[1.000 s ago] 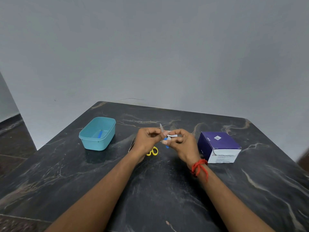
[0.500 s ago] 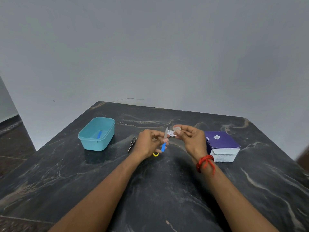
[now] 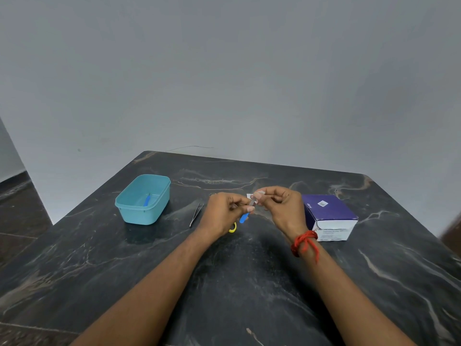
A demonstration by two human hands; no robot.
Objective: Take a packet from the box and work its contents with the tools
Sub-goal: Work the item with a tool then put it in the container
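- Left hand [image 3: 224, 212] grips a blue-handled blade [image 3: 245, 216]; long axis runs lower left to upper right.
- Right hand [image 3: 282, 208] pinches a small white packet [image 3: 250, 196] at frame centre.

Open table [image 3: 237, 290] foreground; tub [image 3: 143, 199] left, box [image 3: 329, 217] right, tweezers [image 3: 196, 214] between.

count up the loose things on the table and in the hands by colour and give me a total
Teal: 1, tub
Purple: 1, box
Blue: 2, piece in tub, held tool
Yellow: 1, ring
Metal: 1, tweezers
White: 1, packet
Total: 7
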